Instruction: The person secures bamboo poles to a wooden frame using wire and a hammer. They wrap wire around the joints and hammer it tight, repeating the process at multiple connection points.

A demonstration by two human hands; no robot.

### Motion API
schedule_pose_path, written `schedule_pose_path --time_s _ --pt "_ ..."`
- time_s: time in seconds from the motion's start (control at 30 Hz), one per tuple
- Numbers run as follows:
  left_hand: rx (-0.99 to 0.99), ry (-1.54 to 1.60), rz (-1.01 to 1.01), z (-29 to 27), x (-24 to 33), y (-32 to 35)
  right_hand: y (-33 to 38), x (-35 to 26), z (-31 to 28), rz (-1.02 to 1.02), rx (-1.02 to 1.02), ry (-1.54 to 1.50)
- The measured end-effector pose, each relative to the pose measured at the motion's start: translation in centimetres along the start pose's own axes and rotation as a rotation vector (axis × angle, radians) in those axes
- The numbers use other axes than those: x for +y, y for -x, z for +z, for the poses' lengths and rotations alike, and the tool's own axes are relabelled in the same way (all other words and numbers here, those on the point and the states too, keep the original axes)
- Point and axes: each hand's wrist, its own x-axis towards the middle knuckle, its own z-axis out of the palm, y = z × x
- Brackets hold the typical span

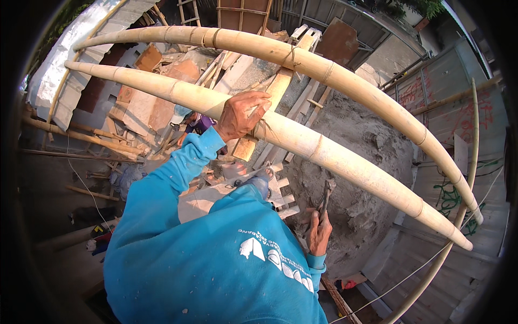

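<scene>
Gripping: left hand (243, 114) curled over bamboo pole (324, 151), right hand (319, 233) pinching pliers (326, 195).

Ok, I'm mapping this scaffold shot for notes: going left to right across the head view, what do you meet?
Corrugated sheet → left hand gripping the nearer bamboo pole → right hand holding pliers → sand heap → thin upright bamboo pole at the far right.

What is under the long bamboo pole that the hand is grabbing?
Under the thick pale bamboo pole lie a big grey sand heap, wooden planks and rubble far below. The left hand grips the pole and covers what lies beneath it there.
</scene>
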Motion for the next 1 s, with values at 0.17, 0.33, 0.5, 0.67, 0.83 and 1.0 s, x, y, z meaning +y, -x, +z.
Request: schedule_pose_path --time_s 0.17,0.33,0.5,0.67,0.83,1.0 --pt "-0.479 0.080 -0.732 -0.8 -7.6 -10.9 -1.3 -1.9 -0.5 -0.035 0.050 0.011" --pt "-0.639 0.589 -0.907 4.7 -14.7 -14.0 -3.9 -5.6 -1.8 -0.038 0.031 0.064" --pt "-0.610 0.899 -0.917 8.0 -16.2 -14.3 -7.0 -9.9 -2.4 -0.056 0.006 0.041" --pt "-0.376 1.031 -0.891 11.3 -18.2 -13.9 -11.7 -12.5 -4.4 -0.156 -0.073 0.335" --pt "-0.093 1.091 -0.890 10.5 -14.5 -14.2 -18.4 -17.0 -3.3 -0.347 -0.158 0.699" --pt "-0.042 1.175 -0.860 9.6 -13.3 -14.6 -25.4 -14.2 0.8 -0.485 -0.209 1.023"
